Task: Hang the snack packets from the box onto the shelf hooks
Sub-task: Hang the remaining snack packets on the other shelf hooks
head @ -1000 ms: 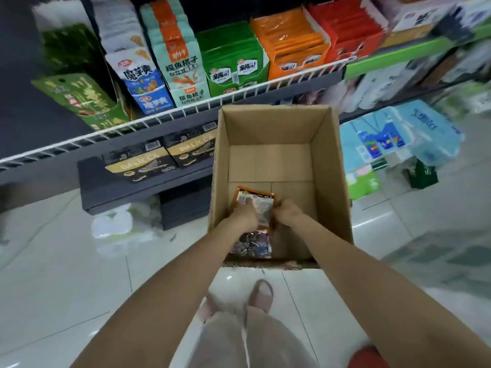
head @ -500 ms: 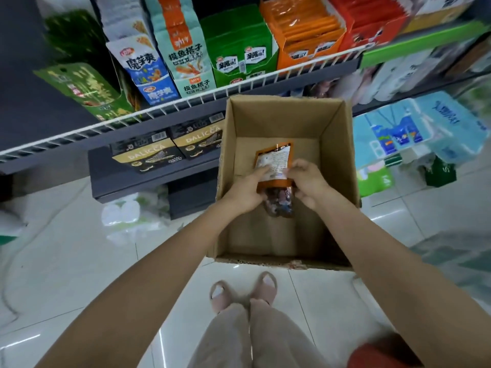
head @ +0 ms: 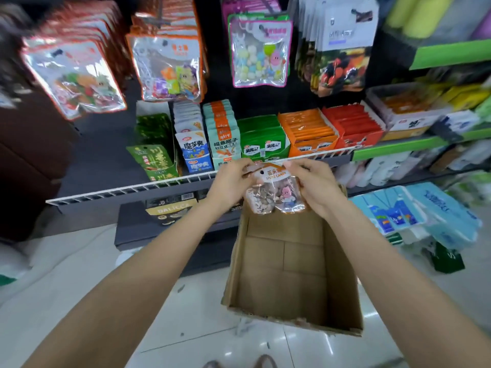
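left hand (head: 230,181): fingers pinch packet's top left corner | right hand (head: 313,183): fingers pinch top right corner | snack packet (head: 275,192): upright between hands, above box (head: 342,277) far edge, hanging packets (head: 259,50) at 12 o'clock

We hold the snack packet (head: 276,191) between our left hand (head: 230,181) and right hand (head: 314,185), above the far wall of the box (head: 340,277) on the floor (head: 79,274). Behind it: the shelf (head: 127,188). Above that, hanging packets (head: 259,53) on hooks.
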